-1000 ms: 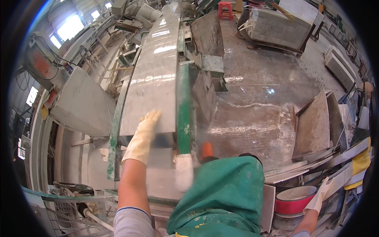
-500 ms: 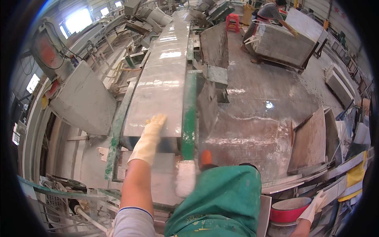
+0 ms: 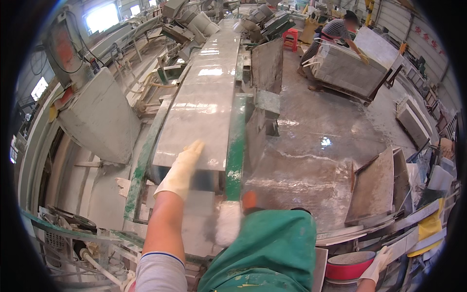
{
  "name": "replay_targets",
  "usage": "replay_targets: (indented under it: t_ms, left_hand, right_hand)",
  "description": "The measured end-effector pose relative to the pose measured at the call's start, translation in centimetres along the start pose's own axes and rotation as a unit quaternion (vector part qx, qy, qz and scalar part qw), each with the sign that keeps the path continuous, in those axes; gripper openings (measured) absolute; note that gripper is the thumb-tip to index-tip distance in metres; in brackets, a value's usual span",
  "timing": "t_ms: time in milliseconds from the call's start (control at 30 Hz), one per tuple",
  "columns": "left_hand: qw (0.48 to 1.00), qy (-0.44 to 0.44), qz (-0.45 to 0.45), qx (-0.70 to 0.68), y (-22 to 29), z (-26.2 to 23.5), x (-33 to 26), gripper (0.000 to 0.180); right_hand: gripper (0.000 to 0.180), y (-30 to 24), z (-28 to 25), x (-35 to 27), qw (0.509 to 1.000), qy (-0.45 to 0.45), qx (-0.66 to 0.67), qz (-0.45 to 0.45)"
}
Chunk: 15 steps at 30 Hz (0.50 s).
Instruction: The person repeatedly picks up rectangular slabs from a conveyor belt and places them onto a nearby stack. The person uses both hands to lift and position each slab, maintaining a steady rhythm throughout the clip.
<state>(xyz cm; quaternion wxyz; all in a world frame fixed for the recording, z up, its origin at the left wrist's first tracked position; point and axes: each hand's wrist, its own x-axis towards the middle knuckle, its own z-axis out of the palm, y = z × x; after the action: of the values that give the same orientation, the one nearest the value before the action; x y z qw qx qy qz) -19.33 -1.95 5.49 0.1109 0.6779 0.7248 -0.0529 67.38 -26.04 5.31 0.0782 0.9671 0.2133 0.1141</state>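
My left hand [image 3: 185, 163], in a cream rubber glove, reaches forward over the near end of a wet, glossy grey stone slab [image 3: 199, 126]. Its fingers are stretched out and hold nothing; the palm seems to lie on the slab's surface or just above it. The slab lies on a long conveyor bed with a worn green side rail [image 3: 236, 146]. At the lower right, my right hand [image 3: 375, 266], gloved alike, is out to the side with its fingers extended against the end of a pale grey strip [image 3: 404, 245].
A red-rimmed round tub [image 3: 350, 270] stands beside my right hand. Boards [image 3: 372, 187] lean at the right, near a wet floor. A co-worker [image 3: 335, 30] bends over a stack of slabs [image 3: 348, 68]. A large grey machine housing [image 3: 99, 119] stands left of the conveyor.
The view has shifted slightly, so most surroundings sit a little lower. My left hand stays over the slab's near end with its fingers stretched; my right hand stays by the strip.
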Motion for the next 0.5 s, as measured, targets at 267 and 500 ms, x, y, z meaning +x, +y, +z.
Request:
replay_targets:
  t_ms: [267, 500]
  left_hand:
    - [0.984, -0.007, -0.148, 0.096, 3.4, -0.7, -0.9, 0.075]
    - [0.974, -0.034, -0.2, 0.096, 4.3, -1.1, -0.2, 0.074]
  right_hand:
    - [0.062, -1.1, -2.1, -2.7, 1.0, 0.001, 0.005, 0.008]
    - [0.061, -0.3, 0.1, -2.2, 1.0, 0.022, 0.016, -0.002]
